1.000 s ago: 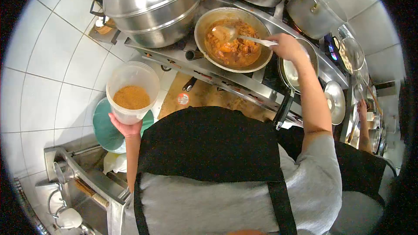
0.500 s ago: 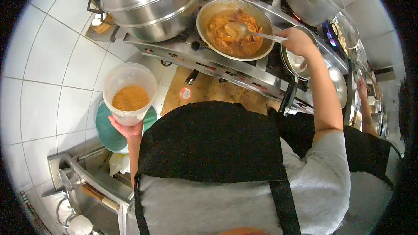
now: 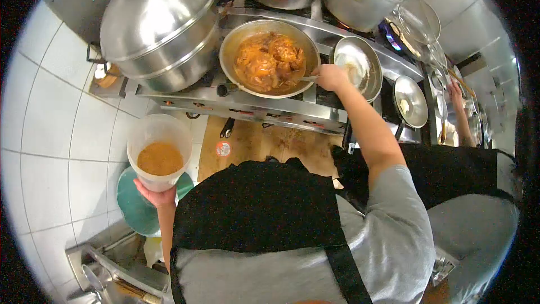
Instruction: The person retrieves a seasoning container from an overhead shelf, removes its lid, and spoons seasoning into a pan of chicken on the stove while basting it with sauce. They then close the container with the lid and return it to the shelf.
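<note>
My left hand (image 3: 156,193) grips a translucent plastic tub (image 3: 160,177) from below; orange-brown powder (image 3: 160,158) covers its bottom. Over the stove, my right hand (image 3: 332,77) is closed around the handle of a ladle (image 3: 308,79). The ladle's bowl is sunk in the food at the right side of a wide metal pan (image 3: 229,39). In that pan lie pieces of food in a reddish-orange sauce (image 3: 264,63).
A large lidded steamer pot (image 3: 154,17) stands left of the pan. Behind are two tall pots (image 3: 360,0); to the right, a frying pan (image 3: 365,59) and a smaller pan (image 3: 413,101). A co-worker's arm (image 3: 461,115) reaches in at far right. A green basin (image 3: 135,205) is below the tub.
The view has shifted. The ladle's bowl, earlier visible near the middle of the pan, is now down in the sauce at its right side. My left hand still holds the tub.
</note>
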A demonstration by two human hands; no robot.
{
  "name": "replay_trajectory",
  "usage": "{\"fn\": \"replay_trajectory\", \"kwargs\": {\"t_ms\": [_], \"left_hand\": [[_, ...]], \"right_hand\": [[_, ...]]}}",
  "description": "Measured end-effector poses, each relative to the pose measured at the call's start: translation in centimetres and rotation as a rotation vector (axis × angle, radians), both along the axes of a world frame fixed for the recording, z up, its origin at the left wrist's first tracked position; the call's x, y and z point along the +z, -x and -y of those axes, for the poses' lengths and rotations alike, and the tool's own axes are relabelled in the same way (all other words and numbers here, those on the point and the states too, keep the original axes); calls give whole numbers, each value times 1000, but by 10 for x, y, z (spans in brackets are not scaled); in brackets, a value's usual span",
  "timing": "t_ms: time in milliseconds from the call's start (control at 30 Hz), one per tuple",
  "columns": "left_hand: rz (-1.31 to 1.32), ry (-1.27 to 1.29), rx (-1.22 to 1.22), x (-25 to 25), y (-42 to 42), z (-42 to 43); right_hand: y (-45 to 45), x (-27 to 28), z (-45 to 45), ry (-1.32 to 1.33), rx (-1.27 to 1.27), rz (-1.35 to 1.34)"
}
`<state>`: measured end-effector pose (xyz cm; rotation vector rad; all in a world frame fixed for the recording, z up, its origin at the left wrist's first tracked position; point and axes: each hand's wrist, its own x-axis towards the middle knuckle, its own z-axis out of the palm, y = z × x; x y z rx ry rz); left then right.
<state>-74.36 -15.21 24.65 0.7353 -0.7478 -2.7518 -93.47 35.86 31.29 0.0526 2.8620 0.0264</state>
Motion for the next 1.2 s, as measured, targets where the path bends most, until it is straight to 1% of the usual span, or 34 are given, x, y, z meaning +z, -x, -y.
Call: {"fn": "replay_trajectory", "kwargs": {"t_ms": [33,67,167,200,267,300,333,367,400,433,500,567,600,633,700,733,767,833,900,967,1000,1100,1133,1200], "left_hand": [[24,-13,-7,3,-1,-2],[-4,36,-22,0,-2,-1],[-58,71,-51,-3,-4,2],[-90,55,-54,-7,-2,5],[-73,108,-55,-14,3,10],[-63,134,-56,-10,4,7],[-47,162,-64,-7,4,2],[-31,191,-70,8,6,-12],[-15,223,-77,17,8,-21],[-38,204,-81,15,10,-21],[-85,175,-83,3,14,-15],[-108,154,-129,3,16,-18],[-138,145,-175,2,15,-20],[-170,132,-218,3,14,-24],[-140,167,-162,7,14,-31],[-134,159,-135,6,14,-32],[-129,149,-108,5,14,-33],[-142,134,-136,0,11,-31],[-143,133,-141,3,7,-34],[-133,150,-127,12,4,-43],[-115,170,-102,13,3,-45],[-81,224,-34,18,3,-57],[-78,241,-15,21,3,-61],[-90,254,0,21,2,-64]], "right_hand": [[1,-13,-5,-19,-8,-30],[-2,-20,-8,-34,-15,-55],[-9,-20,-40,34,16,4],[-6,-20,-47,58,-11,71],[-2,-24,-46,73,32,92],[0,-24,-47,81,53,104],[10,-49,-57,140,84,97],[14,-48,-60,111,62,104],[16,-42,-60,86,42,113],[18,-38,-60,64,22,126],[43,-33,-76,16,41,328],[54,-26,-76,-68,9,272],[34,8,-48,-82,-11,185],[37,13,-41,-77,5,203],[43,24,-32,-68,42,231],[44,40,-37,-78,86,289],[33,67,-30,-163,27,266],[43,80,-48,-207,31,214],[42,102,-55,-311,97,74],[47,113,-61,-340,90,-85],[50,110,-67,-339,151,-246],[56,107,-67,-314,112,-400],[61,96,-70,-324,138,-421],[70,69,-73,-268,82,-435]]}}
